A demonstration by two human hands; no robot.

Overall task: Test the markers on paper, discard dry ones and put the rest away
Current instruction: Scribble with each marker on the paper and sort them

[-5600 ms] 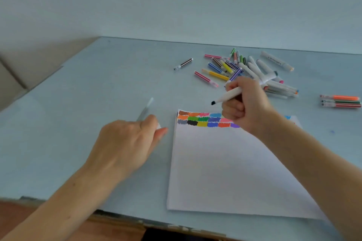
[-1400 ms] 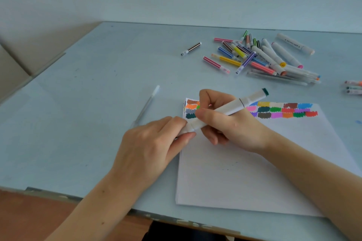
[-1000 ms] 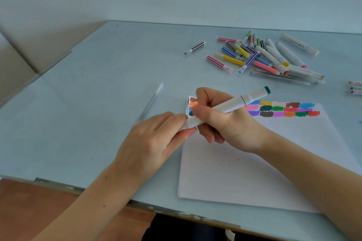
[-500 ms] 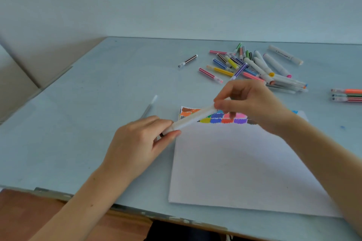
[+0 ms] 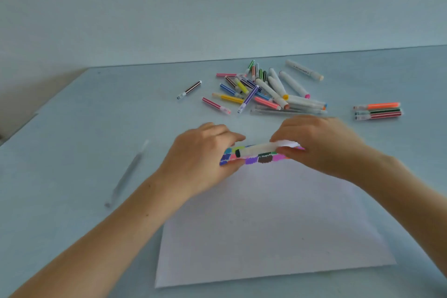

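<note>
Both hands have lifted the white marker (image 5: 266, 147) level over the paper (image 5: 266, 220), long axis left-right, left hand (image 5: 203, 159) and right hand (image 5: 316, 143) fingers pinching opposite ends.

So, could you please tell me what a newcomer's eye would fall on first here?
Probably the two hands, left hand and right hand, gripping the ends of one white marker over the coloured swatches at the far edge of the paper. Behind lies a loose pile of markers, with three striped markers set apart at the right.
</note>
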